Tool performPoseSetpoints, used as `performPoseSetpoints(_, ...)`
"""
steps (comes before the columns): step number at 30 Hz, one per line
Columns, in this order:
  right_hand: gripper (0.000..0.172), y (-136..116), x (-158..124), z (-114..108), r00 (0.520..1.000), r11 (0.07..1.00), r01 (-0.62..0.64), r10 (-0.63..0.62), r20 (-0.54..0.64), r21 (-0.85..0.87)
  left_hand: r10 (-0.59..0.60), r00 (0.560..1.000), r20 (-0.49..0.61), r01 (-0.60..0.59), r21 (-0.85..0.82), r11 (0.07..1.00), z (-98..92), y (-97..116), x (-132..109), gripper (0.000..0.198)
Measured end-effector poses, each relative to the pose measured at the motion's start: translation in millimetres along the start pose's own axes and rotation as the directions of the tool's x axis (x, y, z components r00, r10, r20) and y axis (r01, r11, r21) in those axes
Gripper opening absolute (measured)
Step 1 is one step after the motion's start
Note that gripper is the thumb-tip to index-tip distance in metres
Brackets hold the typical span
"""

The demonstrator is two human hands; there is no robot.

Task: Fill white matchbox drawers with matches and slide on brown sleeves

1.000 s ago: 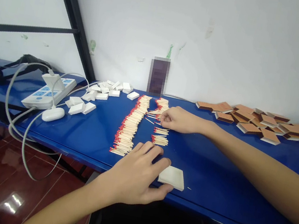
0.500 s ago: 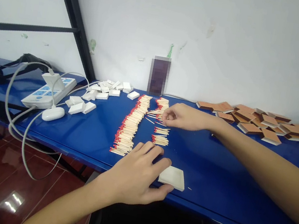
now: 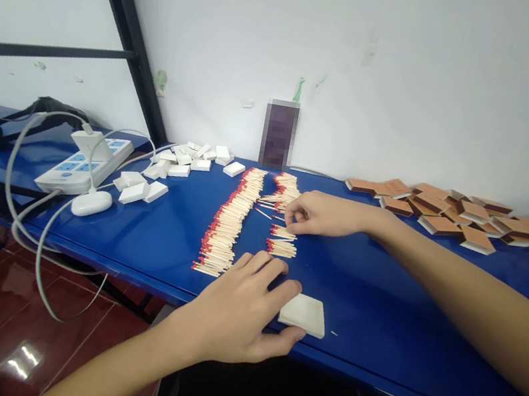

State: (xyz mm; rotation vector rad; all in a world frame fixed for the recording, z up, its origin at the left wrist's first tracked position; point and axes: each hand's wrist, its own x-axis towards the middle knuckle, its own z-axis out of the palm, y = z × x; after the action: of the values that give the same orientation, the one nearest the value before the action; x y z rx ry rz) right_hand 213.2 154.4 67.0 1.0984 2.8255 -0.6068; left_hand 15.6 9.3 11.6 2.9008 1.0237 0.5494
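My left hand (image 3: pixel 248 313) lies by the near edge of the table, thumb and index finger closed about the left part of a white matchbox tray (image 3: pixel 304 314). The tray rests open side up on the table. My right hand (image 3: pixel 315 213) is over the shorter column of matches (image 3: pixel 287 186), its fingertips pinched together at a small group of matches (image 3: pixel 284 232); what is between them is hidden. A further small bundle of matches (image 3: pixel 282 248) lies nearer me. To the left runs a long column of red-tipped matches (image 3: pixel 227 222).
White matchbox trays (image 3: pixel 180 158) are heaped at the back left, and brown matchbox sleeves (image 3: pixel 445 211) at the back right. A power strip (image 3: pixel 85 164) with white cables sits at left. A dark pixelated upright object (image 3: pixel 279 134) stands against the wall.
My right hand has moved slightly toward me, from the loose matches down to the small group below them. My left hand and the tray hold still.
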Motion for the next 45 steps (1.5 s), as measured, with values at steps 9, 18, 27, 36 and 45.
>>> performPoseSetpoints(9,0.017,0,-2,-1,0.998,0.999,0.030,-0.029,-0.055,0.029,0.016,1.000,0.010,-0.016,-0.008,1.000,1.7,-1,-1,0.036)
performPoseSetpoints(18,0.014,1,-5,37,0.867,0.999,-0.011,0.031,-0.497,0.043,0.069,0.998,0.010,-0.069,0.035,0.997,3.0,-1,0,0.036)
performPoseSetpoints(27,0.017,9,-6,61,0.838,0.996,0.051,-0.001,-0.546,0.076,0.060,0.998,0.004,-0.060,0.042,0.997,3.5,-1,0,0.037)
performPoseSetpoints(36,0.016,12,-4,62,0.845,0.998,0.043,-0.010,-0.535,0.049,0.052,0.998,0.017,-0.052,-0.001,0.999,1.7,-1,0,0.036)
performPoseSetpoints(45,0.018,12,-5,62,0.854,0.998,0.044,-0.009,-0.520,0.054,0.052,0.998,0.020,-0.052,-0.010,0.999,2.4,-1,1,0.036)
